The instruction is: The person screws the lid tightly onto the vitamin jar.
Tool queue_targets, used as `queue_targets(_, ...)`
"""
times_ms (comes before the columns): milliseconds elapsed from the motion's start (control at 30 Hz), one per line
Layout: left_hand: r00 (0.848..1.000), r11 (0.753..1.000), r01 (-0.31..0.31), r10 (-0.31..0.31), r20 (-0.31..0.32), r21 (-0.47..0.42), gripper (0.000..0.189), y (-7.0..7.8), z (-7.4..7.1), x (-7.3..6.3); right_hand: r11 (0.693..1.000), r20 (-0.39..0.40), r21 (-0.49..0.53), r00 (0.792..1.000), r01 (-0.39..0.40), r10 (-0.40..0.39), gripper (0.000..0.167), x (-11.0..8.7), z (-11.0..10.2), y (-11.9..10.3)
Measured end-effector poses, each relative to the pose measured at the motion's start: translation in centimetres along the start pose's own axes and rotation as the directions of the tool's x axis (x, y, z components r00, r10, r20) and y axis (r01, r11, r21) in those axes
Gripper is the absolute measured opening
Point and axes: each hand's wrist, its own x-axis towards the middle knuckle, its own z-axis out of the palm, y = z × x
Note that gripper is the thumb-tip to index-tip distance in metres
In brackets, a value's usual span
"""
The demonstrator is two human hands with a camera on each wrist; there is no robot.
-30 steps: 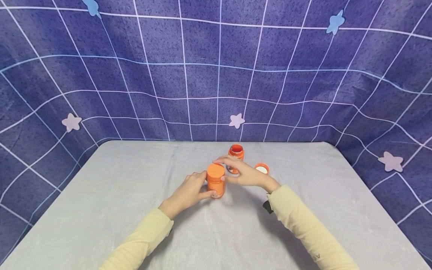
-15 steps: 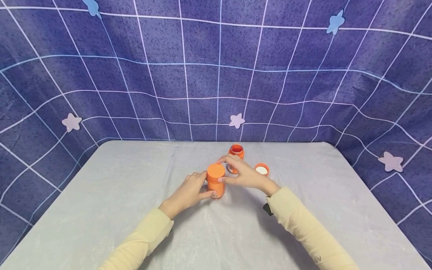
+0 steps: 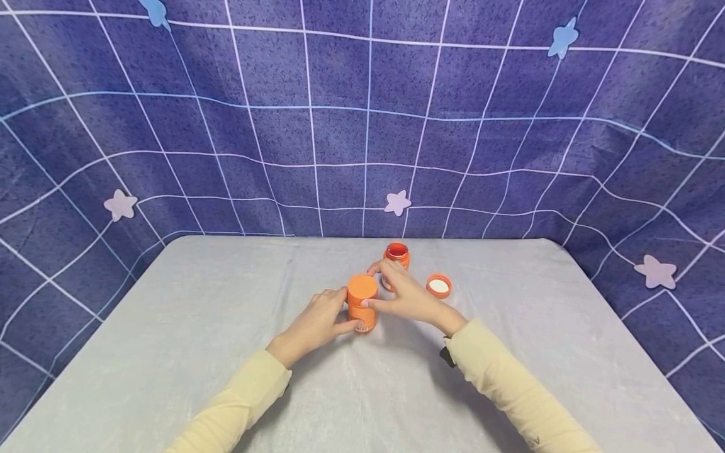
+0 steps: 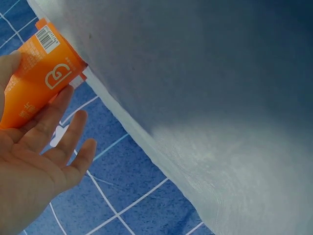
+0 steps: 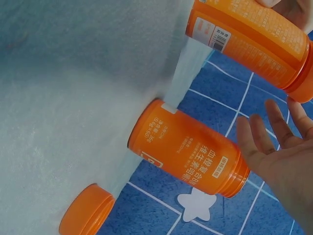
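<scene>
An orange pill bottle (image 3: 367, 316) with its cap (image 3: 362, 286) on stands upright on the table, near the middle of the head view. My left hand (image 3: 317, 321) grips its body, thumb in front and fingers around the far left side. On the cap is my right hand (image 3: 409, 297), pinching it with the thumb at the front and a finger behind; its other fingers are spread in the right wrist view. Just behind that hand stands a second orange bottle (image 5: 188, 147), uncapped and partly covered by it in the head view.
To the right of the uncapped bottle lies a loose orange cap (image 3: 438, 286), its white inside facing up. A pale grey cloth covers the table (image 3: 198, 302). Behind it hangs a blue gridded curtain (image 3: 340, 138) with stars.
My right hand has turned on the cap: the thumb has slid left across its front and the fingers right behind it. The loose cap shows more fully. My left hand stays put.
</scene>
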Motion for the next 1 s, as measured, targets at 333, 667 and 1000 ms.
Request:
queue_targets(333, 1.0, 1.0, 0.007, -0.007, 0.007, 0.001, 0.05, 0.1, 0.0, 0.1, 0.997, 0.034, 0.022, 0.997, 0.069, -0.07, 0.047, 0.0, -0.1, 0.3)
queue_targets(667, 1.0, 1.0, -0.004, 0.004, -0.001, -0.011, 0.049, 0.0, 0.0, 0.0, 0.993, 0.143, 0.066, 0.984, 0.094, -0.103, 0.051, 0.0, -0.6, 0.5)
queue_targets(1000, 1.0, 0.999, -0.005, 0.005, -0.001, -0.032, 0.052, 0.0, 0.0, 0.0, 0.992, 0.202, 0.059, 0.972, 0.108, -0.118, 0.05, 0.3, -1.1, 0.7)
